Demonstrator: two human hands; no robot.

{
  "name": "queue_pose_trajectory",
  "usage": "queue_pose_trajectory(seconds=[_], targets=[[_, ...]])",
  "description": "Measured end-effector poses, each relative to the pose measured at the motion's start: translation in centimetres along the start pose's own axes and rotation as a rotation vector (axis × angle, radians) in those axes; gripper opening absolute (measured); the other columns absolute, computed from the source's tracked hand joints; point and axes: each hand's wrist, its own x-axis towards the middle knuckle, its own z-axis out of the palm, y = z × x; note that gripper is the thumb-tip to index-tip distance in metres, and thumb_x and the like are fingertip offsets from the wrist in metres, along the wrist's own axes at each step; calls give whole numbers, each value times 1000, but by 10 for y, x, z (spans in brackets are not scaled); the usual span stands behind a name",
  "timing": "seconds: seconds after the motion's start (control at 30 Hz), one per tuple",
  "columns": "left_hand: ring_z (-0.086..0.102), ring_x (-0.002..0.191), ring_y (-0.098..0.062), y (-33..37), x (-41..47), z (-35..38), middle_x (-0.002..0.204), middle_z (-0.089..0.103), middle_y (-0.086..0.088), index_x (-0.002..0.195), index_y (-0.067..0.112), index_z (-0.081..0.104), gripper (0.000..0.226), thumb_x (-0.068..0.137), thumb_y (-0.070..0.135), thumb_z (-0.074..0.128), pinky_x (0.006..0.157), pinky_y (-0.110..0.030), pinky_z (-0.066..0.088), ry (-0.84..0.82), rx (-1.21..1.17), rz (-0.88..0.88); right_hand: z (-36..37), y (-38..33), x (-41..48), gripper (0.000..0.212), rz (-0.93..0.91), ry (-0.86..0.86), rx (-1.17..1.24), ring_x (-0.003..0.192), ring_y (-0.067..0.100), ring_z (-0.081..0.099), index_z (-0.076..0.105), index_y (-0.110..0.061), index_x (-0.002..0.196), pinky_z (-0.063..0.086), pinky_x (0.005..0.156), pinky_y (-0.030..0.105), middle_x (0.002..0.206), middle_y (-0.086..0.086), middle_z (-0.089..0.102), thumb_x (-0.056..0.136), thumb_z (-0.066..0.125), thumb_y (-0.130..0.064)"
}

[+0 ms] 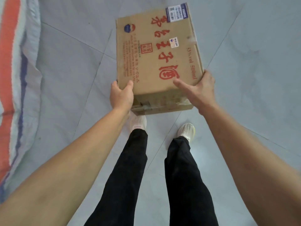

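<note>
The left hand (pixel 121 95) grips the near corner of a rectangular brown cardboard box (pixel 146 70), thumb flat on top. The right hand (pixel 201 90) clasps the opposite edge likewise.

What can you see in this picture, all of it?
box: one, brown with red lettering, centre, held in both hands
labels: two, blue and white, on the box's top face
striped sheet: one, white with red and blue stripes, left edge
floor: one, grey tiles, under everything
shoes: two, white, just below the box
trousers: one pair, black, bottom centre
left hand: one, grips the box's near left corner, thumb on top
right hand: one, grips the box's near right edge, thumb on top
</note>
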Motion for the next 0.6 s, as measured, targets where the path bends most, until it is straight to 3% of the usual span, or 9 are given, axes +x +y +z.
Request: queue_pose_trajectory(seconds=[0.17,0.33,0.5,0.6], targets=[[64,107,-15,52,-55,-65,118,66,7,128,21,56,41,90,37,63,96,-42,56,46,-74,67,-38,-65,-66,95,-131,-24,-10,122,16,46,39,-11,141,48,107,42,130,2,39,69,88,-49],[62,111,-19,104,-133,-142,123,65,3,133,20,55,42,94,36,61,102,-44,52,185,-150,156,-87,-153,-150,104,-311,-65,-53,118,11,37,28,-9,149,39,105,29,137,4,35,73,86,-48],[56,124,-19,131,-241,-263,138,56,7,141,31,45,45,100,47,52,107,-46,48,385,-310,195,-111,-262,-268,109,-575,-159,-111,123,14,39,23,-10,152,40,110,33,140,4,32,73,86,-50],[53,129,-22,116,-304,-351,143,53,4,144,27,43,48,100,45,53,110,-50,45,571,-418,195,-91,-313,-354,112,-729,-255,-135,132,19,39,20,-10,155,39,113,37,145,5,32,73,86,-50]])
